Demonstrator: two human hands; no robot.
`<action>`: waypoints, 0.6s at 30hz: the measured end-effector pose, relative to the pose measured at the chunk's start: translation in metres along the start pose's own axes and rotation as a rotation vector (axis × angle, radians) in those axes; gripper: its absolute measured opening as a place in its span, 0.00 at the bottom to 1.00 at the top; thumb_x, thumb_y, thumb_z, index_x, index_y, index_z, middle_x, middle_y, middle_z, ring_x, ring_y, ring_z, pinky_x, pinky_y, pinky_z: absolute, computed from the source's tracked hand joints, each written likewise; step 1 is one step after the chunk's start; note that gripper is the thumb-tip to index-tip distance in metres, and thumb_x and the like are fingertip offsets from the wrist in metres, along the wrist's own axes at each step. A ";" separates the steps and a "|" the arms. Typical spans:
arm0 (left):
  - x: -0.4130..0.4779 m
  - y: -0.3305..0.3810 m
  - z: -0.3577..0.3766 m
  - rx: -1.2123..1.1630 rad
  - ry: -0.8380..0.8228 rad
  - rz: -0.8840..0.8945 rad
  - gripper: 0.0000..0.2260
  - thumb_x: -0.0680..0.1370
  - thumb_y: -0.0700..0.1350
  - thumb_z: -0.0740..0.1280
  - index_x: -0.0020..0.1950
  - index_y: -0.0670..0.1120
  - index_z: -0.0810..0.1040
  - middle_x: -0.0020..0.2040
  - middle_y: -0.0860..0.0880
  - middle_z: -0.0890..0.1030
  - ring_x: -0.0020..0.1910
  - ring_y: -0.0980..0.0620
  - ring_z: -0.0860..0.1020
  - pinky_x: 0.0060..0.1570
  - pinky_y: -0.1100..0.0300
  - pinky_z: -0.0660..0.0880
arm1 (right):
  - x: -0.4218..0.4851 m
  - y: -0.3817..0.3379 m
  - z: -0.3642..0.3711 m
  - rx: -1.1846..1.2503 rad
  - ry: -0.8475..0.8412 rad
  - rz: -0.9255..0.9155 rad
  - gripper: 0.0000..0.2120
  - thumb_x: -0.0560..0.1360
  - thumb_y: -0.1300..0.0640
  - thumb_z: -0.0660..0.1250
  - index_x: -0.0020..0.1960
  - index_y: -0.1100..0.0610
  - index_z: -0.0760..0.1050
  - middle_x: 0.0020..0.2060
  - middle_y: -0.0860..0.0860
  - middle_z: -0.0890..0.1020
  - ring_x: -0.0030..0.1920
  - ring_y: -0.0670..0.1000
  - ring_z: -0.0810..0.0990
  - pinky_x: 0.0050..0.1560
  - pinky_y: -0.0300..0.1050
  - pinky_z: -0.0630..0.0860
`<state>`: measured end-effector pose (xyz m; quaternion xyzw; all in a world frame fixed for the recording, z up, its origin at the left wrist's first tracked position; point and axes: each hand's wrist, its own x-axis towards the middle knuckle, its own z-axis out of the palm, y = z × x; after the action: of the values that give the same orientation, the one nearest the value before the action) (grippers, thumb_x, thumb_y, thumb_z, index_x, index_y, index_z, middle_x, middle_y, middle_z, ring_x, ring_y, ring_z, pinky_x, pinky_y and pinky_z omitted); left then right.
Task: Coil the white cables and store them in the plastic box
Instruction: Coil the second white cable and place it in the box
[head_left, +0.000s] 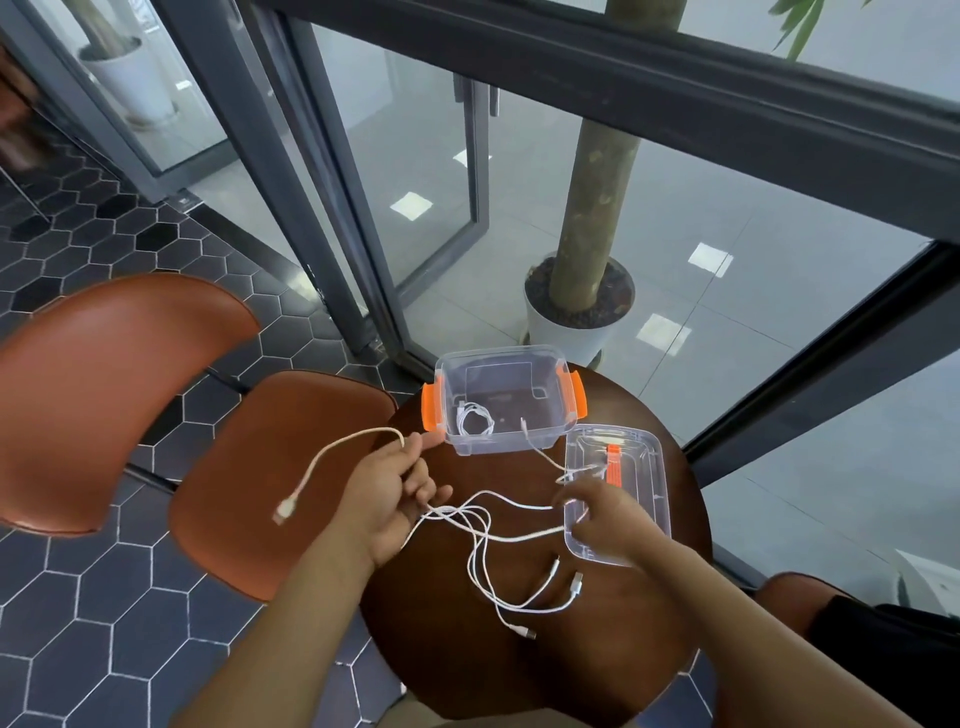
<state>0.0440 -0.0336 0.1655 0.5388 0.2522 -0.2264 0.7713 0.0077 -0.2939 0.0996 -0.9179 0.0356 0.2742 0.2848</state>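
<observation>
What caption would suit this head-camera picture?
Left hand holds a white cable, right hand pinches tangled cables by the lid; one coil in the plastic box.

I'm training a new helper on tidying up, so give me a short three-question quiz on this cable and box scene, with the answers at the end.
1. True or false: the plastic box already holds a coiled white cable.
2. Where does the clear lid lie? A: snapped onto the box. B: on the round table, right of the box. C: on the chair seat.
3. Which grip holds the cable whose USB plug hangs beyond the table edge?
Key: 1 true; 2 B; 3 the left grip.
</observation>
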 end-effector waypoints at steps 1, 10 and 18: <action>-0.001 -0.004 0.001 0.015 -0.002 0.000 0.13 0.85 0.43 0.57 0.60 0.38 0.78 0.26 0.50 0.63 0.25 0.54 0.65 0.43 0.52 0.78 | 0.000 -0.002 -0.001 -0.055 -0.047 0.012 0.21 0.71 0.66 0.66 0.59 0.47 0.81 0.66 0.47 0.79 0.63 0.52 0.80 0.58 0.44 0.79; -0.013 -0.055 0.027 0.199 -0.089 0.053 0.12 0.84 0.43 0.60 0.57 0.38 0.81 0.27 0.45 0.69 0.27 0.49 0.71 0.45 0.48 0.76 | 0.016 -0.098 -0.022 0.865 -0.075 0.043 0.24 0.81 0.39 0.61 0.54 0.61 0.82 0.46 0.56 0.88 0.46 0.54 0.86 0.51 0.49 0.80; -0.008 -0.048 0.022 0.271 -0.114 0.050 0.17 0.71 0.38 0.71 0.59 0.45 0.80 0.49 0.45 0.87 0.53 0.47 0.84 0.58 0.56 0.77 | 0.007 -0.093 -0.024 0.872 0.110 -0.078 0.11 0.78 0.62 0.70 0.59 0.60 0.82 0.43 0.55 0.88 0.46 0.51 0.88 0.53 0.44 0.83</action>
<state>0.0114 -0.0686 0.1425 0.6302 0.1620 -0.2693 0.7100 0.0457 -0.2290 0.1591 -0.7257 0.1287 0.1732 0.6533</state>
